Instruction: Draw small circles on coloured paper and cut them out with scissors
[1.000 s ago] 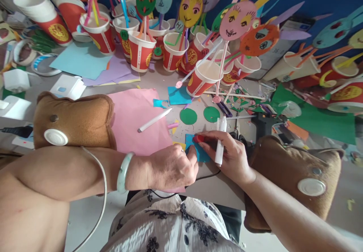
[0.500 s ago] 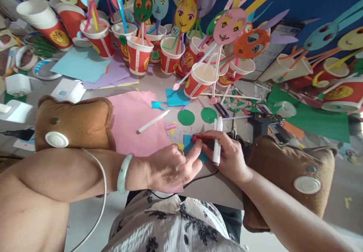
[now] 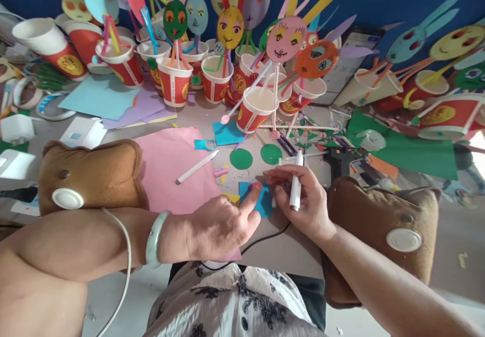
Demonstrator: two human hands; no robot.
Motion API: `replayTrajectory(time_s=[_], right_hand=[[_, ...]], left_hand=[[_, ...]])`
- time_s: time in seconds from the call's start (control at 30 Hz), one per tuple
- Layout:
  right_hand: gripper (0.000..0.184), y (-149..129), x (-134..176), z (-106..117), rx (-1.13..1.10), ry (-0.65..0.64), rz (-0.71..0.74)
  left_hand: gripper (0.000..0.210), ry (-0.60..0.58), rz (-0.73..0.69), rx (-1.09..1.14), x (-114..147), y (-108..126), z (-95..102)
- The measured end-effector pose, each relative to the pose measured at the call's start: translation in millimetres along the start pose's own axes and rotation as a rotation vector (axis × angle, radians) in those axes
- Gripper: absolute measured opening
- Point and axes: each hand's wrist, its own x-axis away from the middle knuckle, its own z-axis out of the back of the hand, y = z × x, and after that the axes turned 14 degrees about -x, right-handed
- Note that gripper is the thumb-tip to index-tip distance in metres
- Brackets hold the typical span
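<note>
My left hand (image 3: 225, 226) has its index fingertip pressed down on a small red round piece (image 3: 255, 186), with the other fingers curled under. That piece lies on a blue paper square (image 3: 263, 206), partly covered by the finger. Just to the right, my right hand (image 3: 306, 200) is closed round a white marker (image 3: 296, 185), which stands nearly upright along the fingers. Its thumb and index finger are close to the paper's right side, and a slim pale stick beside them is hard to make out. Two green paper circles (image 3: 241, 159) lie beyond the hands.
Another white marker (image 3: 197, 166) lies on pink paper (image 3: 170, 157). Brown cushions flank the work area, one (image 3: 91, 175) at left and one (image 3: 379, 246) at right. Red paper cups (image 3: 174, 82) with paper-faced figures line the back. Scraps and scissors (image 3: 308, 162) lie at centre right.
My right hand has drawn slightly away from the left index finger, leaving more of the blue paper showing. The left fingertip stays on the red piece. The whole view has shifted a little.
</note>
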Motion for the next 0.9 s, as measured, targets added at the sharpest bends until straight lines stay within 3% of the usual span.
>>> replayTrajectory(time_s=[0.1, 0.27, 0.63, 0.73, 0.8, 0.9], right_hand=[[0.031, 1, 1, 0, -0.002, 0.027, -0.015], [0.032, 1, 2, -4, 0.107, -0.095, 0.04], [0.028, 5, 1, -3, 0.261, -0.122, 0.167], [0.029, 4, 0, -3, 0.255, -0.137, 0.166], [0.03, 4, 0, -3, 0.252, -0.136, 0.17], [0.029, 3, -1, -3, 0.25, -0.136, 0.17]], left_hand=[[0.019, -0.004, -0.024, -0.03, 0, 1, 0.5], [0.017, -0.01, -0.009, -0.07, -2, 2, 3.8], [0.012, 0.097, 0.097, -0.085, -1, 2, 13.6], [0.016, 0.121, 0.038, -0.076, -4, 4, 14.1], [0.017, 0.116, 0.154, -0.054, -6, 6, 13.9], [0.016, 0.119, 0.215, -0.046, -7, 11, 12.9]])
